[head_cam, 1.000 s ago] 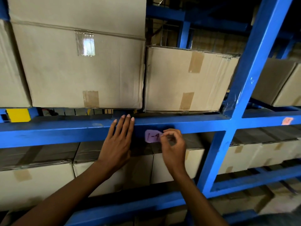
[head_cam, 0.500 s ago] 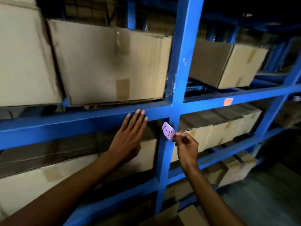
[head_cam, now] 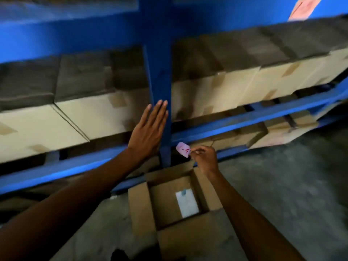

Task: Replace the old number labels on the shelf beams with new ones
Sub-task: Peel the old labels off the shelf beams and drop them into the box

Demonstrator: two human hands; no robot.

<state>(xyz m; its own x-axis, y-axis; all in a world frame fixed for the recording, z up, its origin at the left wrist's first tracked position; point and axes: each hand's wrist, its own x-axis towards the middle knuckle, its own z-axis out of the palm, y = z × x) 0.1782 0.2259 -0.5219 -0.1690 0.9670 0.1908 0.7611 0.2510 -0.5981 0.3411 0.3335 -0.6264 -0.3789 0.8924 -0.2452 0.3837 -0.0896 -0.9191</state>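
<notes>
Pinching a small pink label [head_cam: 183, 150] by its edge, the right hand [head_cam: 204, 159] holds it just above an open cardboard box [head_cam: 175, 208] on the floor. The left hand [head_cam: 148, 131] lies flat, fingers together, against the blue upright [head_cam: 160, 76]. The label's red writing is blurred, and another label [head_cam: 304, 7] on the beam far above is cut off.

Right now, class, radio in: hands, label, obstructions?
Left hand open, flat by upright. Right hand pinching pink label. Open carton below. Nothing blocking.

You're standing in a warehouse storeroom: blue steel racking [head_cam: 160, 72] is holding rows of taped cardboard cartons [head_cam: 216, 91], and an open box [head_cam: 175, 200] is sitting on bare concrete floor [head_cam: 282, 185].
</notes>
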